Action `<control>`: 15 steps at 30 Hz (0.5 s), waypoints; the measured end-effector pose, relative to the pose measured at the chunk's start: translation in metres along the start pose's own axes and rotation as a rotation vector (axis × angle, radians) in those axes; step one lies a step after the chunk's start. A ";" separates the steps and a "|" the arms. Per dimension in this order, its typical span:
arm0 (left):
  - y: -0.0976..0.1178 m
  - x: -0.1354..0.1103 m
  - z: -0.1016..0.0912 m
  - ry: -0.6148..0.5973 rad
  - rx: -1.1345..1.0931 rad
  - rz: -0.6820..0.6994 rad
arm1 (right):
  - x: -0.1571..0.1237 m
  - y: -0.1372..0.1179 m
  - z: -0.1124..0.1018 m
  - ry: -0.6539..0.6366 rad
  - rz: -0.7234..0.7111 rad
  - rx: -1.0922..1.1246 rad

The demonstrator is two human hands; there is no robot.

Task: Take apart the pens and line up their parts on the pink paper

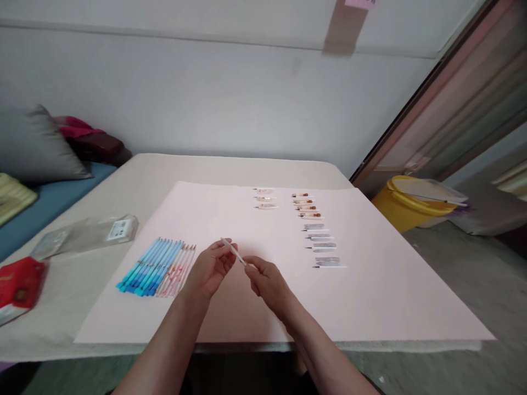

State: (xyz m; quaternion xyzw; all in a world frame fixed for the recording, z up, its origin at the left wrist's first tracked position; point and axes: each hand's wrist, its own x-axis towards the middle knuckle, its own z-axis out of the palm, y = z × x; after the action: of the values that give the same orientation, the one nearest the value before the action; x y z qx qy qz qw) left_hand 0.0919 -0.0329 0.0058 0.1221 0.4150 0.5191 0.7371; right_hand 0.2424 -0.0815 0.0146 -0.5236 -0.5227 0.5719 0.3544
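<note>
My left hand (pixel 212 267) and my right hand (pixel 267 281) meet over a pale pink sheet (pixel 370 285) and pinch the two ends of one thin white pen part (pixel 234 252), held a little above the sheet. Just left of my left hand lies a tight row of several blue and pinkish pens (pixel 154 267). Farther back on the sheet lie small pen pieces in columns: pinkish ones (pixel 264 198), brown ones (pixel 306 206) and grey ones (pixel 320 244).
The sheet covers a beige table (pixel 135 181). A clear plastic package (pixel 84 235) and a red packet (pixel 18 285) lie at its left. A grey cushion (pixel 35 145) sits on a blue seat at far left. A yellow bucket (pixel 407 206) stands on the floor at right.
</note>
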 end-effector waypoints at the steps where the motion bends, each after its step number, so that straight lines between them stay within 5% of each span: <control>1: 0.001 0.001 -0.001 0.012 -0.013 0.013 | 0.000 -0.001 0.000 -0.014 -0.008 0.005; 9: 0.022 0.010 -0.015 0.145 -0.122 0.118 | -0.003 -0.006 -0.010 -0.070 0.030 0.032; 15: 0.020 0.011 -0.017 0.169 -0.034 0.076 | -0.001 -0.001 -0.018 0.021 0.011 0.004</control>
State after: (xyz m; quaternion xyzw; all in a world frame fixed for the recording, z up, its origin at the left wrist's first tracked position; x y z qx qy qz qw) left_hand 0.0672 -0.0194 0.0017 0.0811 0.4619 0.5620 0.6814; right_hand 0.2603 -0.0785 0.0179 -0.5318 -0.5150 0.5693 0.3576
